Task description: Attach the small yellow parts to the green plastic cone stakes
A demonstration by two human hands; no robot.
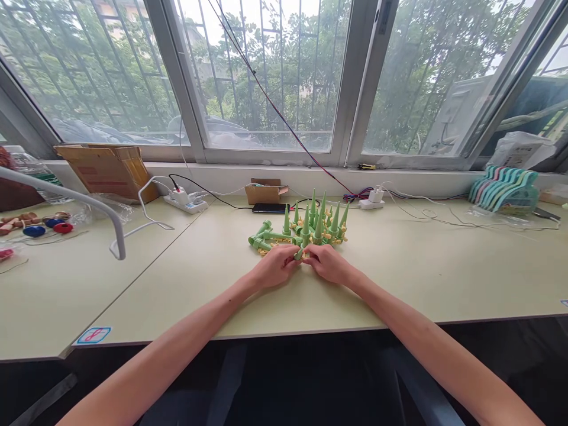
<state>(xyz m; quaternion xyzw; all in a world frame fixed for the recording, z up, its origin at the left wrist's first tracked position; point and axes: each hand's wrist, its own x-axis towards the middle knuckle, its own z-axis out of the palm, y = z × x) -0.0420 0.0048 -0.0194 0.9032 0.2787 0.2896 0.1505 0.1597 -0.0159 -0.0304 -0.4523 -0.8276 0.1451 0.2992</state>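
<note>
Close together over the table's middle, my left hand (278, 265) and my right hand (329, 264) meet at a small green plastic spike (298, 254). My left fingers are wrapped round this spike, and its tip points down toward me. The fingertips of my right hand pinch at its other side; the part between them is mostly hidden. Right behind my hands stands a cluster of upright green cone-shaped spikes (319, 228) with small yellow fittings at their bases. Several more green spikes (266, 235) lie on their sides to the left of the cluster.
Behind the spikes lie a black phone (270, 208) and a small open cardboard box (265, 192). Power strips (186, 202) and cables run along the window wall. Teal plastic items (503, 189) stand far right. A white curved tube (89, 195) crosses the left side.
</note>
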